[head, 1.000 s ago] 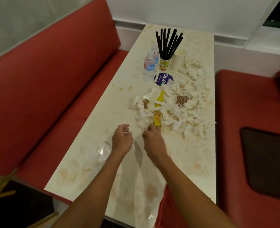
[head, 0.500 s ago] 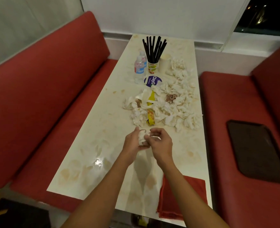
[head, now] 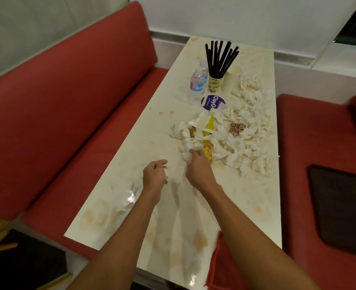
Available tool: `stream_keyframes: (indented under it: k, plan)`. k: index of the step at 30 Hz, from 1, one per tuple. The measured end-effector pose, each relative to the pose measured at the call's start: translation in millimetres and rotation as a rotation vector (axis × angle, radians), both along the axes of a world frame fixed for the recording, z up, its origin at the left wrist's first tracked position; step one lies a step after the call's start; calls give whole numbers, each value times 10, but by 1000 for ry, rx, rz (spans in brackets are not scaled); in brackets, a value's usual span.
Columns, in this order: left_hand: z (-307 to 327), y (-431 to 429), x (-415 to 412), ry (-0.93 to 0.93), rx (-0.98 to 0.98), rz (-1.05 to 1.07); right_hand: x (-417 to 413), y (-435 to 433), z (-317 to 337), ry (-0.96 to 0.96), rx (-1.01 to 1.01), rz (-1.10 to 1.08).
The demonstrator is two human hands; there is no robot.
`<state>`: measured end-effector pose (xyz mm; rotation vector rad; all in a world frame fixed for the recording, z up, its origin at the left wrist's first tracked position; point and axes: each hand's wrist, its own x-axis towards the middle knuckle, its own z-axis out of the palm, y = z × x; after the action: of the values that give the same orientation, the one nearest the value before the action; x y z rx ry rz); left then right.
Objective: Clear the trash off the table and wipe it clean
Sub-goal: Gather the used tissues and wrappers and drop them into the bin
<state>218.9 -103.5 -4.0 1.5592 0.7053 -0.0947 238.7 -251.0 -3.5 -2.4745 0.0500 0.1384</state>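
Reaching into the napkin pile on the table, the right hand hides its grip; the left hand curls round a small wad. Overfilling either fist risks dropping napkins onto the bench

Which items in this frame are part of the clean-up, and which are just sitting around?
Job: crumpled napkins, yellow wrapper, purple lid, stained table, red cloth for wiping.
Lying about: cup of black straws, dark tray on the right bench.
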Motion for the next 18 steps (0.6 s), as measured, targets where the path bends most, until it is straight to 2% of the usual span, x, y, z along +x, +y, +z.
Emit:
stream_keyframes:
  k: [3, 5, 13, 18]
  plan:
    - [-41, 16, 52, 8, -31, 11, 125, 26, -196, -2, -195, 40]
    - [-72, 0, 47, 14, -53, -5, 129, -2, -278, -54, -189, 13]
    - [-113, -178, -3, 21, -201, -23, -409, -194, -97, -135, 327, -286]
    - [-84, -308, -64, 55, -246, -91, -707, -124, 27, -94, 501, -352]
